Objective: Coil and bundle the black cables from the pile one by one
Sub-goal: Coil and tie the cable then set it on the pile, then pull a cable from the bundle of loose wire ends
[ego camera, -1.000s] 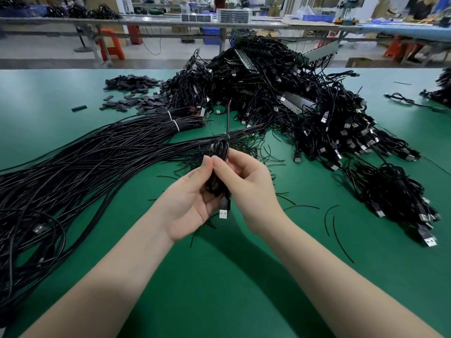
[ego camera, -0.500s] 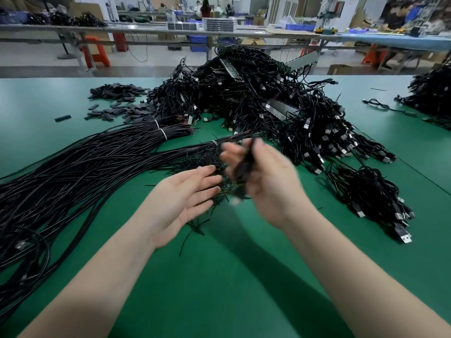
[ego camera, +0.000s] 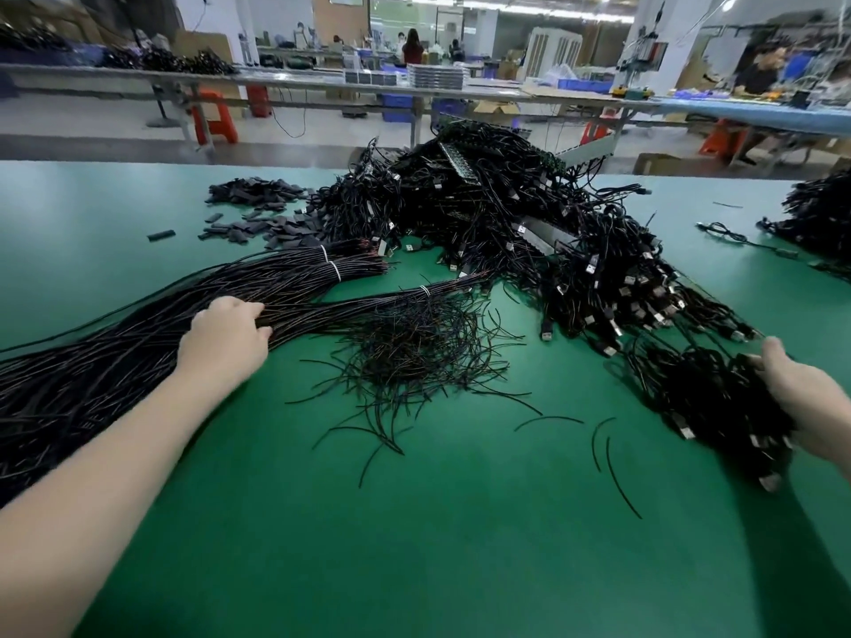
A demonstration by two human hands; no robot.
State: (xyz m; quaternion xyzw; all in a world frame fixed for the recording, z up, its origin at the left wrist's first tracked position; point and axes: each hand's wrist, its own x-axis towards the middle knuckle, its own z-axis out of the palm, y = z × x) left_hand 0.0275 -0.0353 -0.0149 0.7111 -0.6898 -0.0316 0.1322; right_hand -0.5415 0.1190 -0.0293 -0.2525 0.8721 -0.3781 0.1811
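1. The left hand (ego camera: 225, 336) rests on the straight cables (ego camera: 152, 324), fingers curled onto the strands; whether they pinch just one I cannot tell. Lifting several at once would likely drag neighbours into a tangle.
2. The right hand (ego camera: 803, 398) lies against the small heap of bundled cables (ego camera: 704, 398); its fingers are hidden, grip unclear. A careless release could scatter finished bundles.
3. Loose ties (ego camera: 414, 361) lie between, and could snag on a pulled strand.
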